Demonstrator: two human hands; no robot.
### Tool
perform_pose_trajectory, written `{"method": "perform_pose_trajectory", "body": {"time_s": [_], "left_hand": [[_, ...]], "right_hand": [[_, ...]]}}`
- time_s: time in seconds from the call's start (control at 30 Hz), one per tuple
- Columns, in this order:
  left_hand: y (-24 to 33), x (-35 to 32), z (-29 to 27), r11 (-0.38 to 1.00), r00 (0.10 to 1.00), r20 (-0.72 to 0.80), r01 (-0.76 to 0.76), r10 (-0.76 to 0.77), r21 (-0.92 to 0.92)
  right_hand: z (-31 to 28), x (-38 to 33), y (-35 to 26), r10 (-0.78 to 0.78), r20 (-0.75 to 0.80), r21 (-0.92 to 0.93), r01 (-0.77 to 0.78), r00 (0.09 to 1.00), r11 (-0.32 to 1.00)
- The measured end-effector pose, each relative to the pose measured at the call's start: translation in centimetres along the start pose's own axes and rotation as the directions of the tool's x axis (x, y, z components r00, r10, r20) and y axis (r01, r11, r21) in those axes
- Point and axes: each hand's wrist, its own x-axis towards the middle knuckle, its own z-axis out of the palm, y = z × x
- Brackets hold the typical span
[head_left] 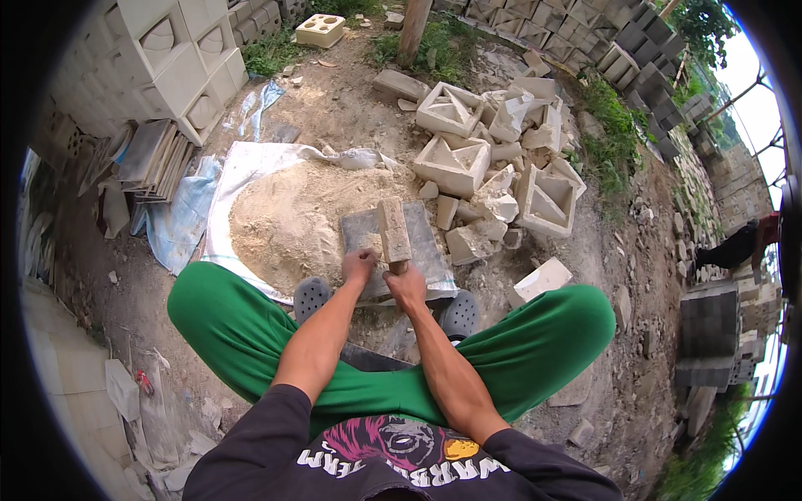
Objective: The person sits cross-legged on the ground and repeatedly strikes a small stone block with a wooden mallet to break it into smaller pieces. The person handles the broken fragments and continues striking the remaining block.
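My right hand [407, 286] is wrapped round the short handle of a dusty wooden mallet [393, 225]. Its long block-shaped head points away from me, above a flat grey slab [426, 224]. Just left of the mallet is my left hand [360, 265], its fingers curled at the slab's near left edge. What those fingers hold, if anything, is too small to make out. Beside and beyond the slab, a heap of pale crushed powder [284, 209] lies on a white woven sack [219, 219].
Broken cream-coloured blocks [493, 159] are piled to the far right. One pale chunk [541, 280] lies by my right knee. Stacked blocks [175, 58] and leaning boards [154, 159] stand on the left. A wooden post [413, 33] rises at the back. Someone's dark-clothed leg [727, 248] shows far right.
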Motion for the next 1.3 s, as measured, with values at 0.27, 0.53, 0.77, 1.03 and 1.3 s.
{"method": "perform_pose_trajectory", "body": {"time_s": [0.27, 0.53, 0.77, 1.03, 1.3], "left_hand": [[0.4, 0.4, 0.5, 0.999, 1.000, 0.008, -0.019, 0.019, -0.035], [-0.4, 0.3, 0.3, 0.996, 1.000, 0.012, 0.017, -0.016, -0.091], [0.8, 0.0, 1.1, 0.998, 1.000, -0.014, 0.005, -0.006, -0.060], [-0.4, -0.1, 0.7, 0.997, 0.996, -0.068, -0.062, 0.059, -0.053], [-1.0, 0.3, 1.0, 0.993, 0.998, -0.045, -0.046, 0.042, -0.111]], "right_hand": [[1.8, 1.6, 2.9, 0.033, 0.065, -0.118, -0.025, 0.997, 0.993], [0.4, 1.3, 0.9, -0.050, -0.102, 0.164, 0.066, 0.994, 0.984], [1.7, 0.1, 4.3, 0.047, 0.012, 0.026, -0.048, 0.999, 0.999], [-0.6, 0.0, 0.5, -0.028, -0.069, 0.050, 0.032, 0.997, 0.998], [1.3, 0.0, 2.7, -0.002, -0.015, -0.051, 0.001, 1.000, 0.999]]}}
